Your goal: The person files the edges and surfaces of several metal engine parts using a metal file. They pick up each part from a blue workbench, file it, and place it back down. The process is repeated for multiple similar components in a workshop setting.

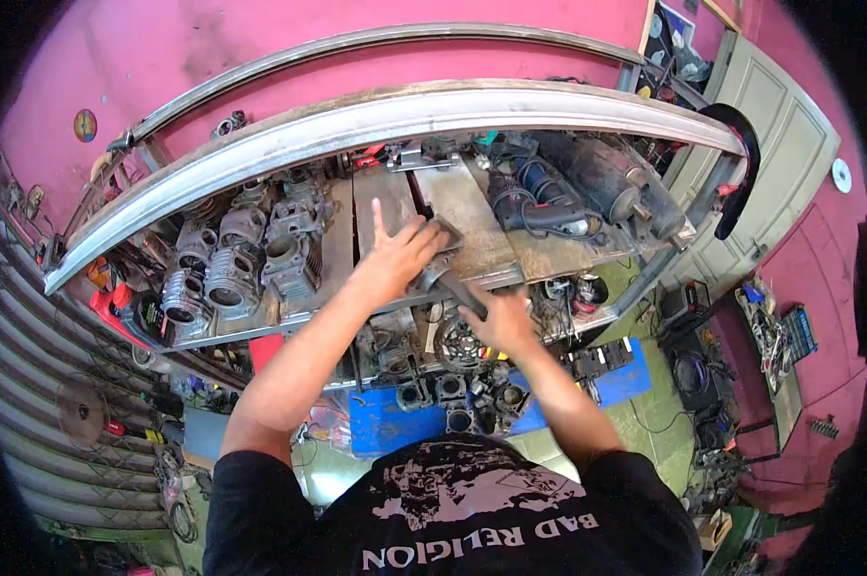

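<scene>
The dark grey metal tool with a flat, squarish head and a thick, rod-like grip (466, 297) is over the front edge of the wooden-topped, metal-framed bench (481, 226), about midway between its left and right ends. Its long axis runs diagonally: the head points up-left toward the bench's back edge, the grip down-right past the front edge. The bare right hand (505, 323) is closed around the grip's near end; the bare left hand (399, 255) is spread wide, its fingertips over the head. The blur and covering fingers leave the tool's exact kind uncertain. It should handle as heavy, stiff and hardly fragile, perhaps slippery if greasy; the grip is the surest hold, with a second hand steadying the head.
</scene>
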Demonstrator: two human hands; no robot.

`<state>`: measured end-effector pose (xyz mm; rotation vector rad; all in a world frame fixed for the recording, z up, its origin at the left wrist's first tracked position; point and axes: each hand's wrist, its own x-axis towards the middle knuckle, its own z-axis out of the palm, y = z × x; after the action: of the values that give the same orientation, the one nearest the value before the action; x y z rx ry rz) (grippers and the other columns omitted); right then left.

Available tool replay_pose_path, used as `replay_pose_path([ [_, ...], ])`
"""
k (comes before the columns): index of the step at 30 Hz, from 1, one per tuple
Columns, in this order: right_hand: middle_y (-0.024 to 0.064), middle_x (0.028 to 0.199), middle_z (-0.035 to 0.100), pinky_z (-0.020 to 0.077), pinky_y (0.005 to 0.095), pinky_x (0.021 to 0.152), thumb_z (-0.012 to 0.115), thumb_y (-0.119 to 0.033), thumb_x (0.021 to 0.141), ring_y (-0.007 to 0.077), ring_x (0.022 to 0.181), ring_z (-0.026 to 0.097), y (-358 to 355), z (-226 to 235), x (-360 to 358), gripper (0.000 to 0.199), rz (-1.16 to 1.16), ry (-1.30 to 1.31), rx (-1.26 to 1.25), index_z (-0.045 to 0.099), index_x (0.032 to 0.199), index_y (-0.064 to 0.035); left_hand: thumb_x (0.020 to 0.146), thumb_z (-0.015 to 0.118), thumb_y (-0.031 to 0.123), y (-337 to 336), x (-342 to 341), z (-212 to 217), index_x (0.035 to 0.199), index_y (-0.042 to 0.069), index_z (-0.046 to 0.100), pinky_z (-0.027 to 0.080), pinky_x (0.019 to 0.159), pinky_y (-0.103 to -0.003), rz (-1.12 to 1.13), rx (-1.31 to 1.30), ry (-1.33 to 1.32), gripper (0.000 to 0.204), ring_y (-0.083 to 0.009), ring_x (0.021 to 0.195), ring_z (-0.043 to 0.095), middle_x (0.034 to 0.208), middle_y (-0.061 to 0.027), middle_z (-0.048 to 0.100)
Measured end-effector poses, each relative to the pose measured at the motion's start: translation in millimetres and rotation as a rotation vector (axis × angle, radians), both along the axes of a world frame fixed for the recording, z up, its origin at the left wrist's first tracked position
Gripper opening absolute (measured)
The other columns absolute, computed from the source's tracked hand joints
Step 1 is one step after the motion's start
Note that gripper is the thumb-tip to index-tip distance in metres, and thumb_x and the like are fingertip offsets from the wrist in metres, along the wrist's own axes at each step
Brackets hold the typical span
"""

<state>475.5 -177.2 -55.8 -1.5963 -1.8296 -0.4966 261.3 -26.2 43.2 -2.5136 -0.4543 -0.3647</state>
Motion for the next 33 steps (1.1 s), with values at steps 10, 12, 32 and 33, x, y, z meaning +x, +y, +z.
replay_pose_path([
  [10,0.0033,0.073,0.064,0.0437,0.0505,0.092,0.073,-0.045,0.092,0.0288,0.077,0.062,21.1,47.4,13.7,0.062,0.016,-0.273,-0.348,0.06,0.147,-0.0179,0.049,0.096,0.041,-10.6,13.7,21.0,0.155,0.004,0.045,0.007,0.11,-0.093,0.161,-0.152,0.023,0.123,-0.0272,0.154,0.033,0.153,-0.0083,0.048],
  [12,-0.0011,0.059,0.052,0.0471,0.0434,0.076,0.06,-0.046,0.104,0.021,0.055,0.052,48.5,15.9,31.3,0.054,0.38,0.658,-0.675,0.058,0.145,-0.0097,0.049,0.096,0.041,-11.3,13.7,24.4,0.155,0.005,0.045,0.007,0.11,-0.094,0.164,-0.135,0.037,0.122,-0.0269,0.155,0.032,0.153,-0.008,0.048],
  [32,-0.0008,0.083,0.061,0.0396,0.0404,0.097,0.067,-0.031,0.091,0.0229,0.091,0.06,53.7,71.5,50.9,0.052,0.215,-0.538,-0.111,0.065,0.143,-0.025,0.044,0.094,0.056,8.7,11.5,27.3,0.152,-0.003,0.047,0.006,0.109,-0.093,0.217,-0.206,-0.006,0.132,-0.03,0.156,0.03,0.154,-0.0155,0.046],
  [33,-0.0007,0.078,0.059,0.0425,0.0387,0.092,0.068,-0.032,0.094,0.0218,0.083,0.06,49.8,79.3,39.8,0.047,0.213,-0.307,-0.273,0.066,0.14,-0.0225,0.045,0.094,0.057,7.8,8.7,26.2,0.152,-0.002,0.046,0.005,0.109,-0.094,0.231,-0.226,-0.019,0.132,-0.03,0.156,0.03,0.155,-0.0151,0.046],
])
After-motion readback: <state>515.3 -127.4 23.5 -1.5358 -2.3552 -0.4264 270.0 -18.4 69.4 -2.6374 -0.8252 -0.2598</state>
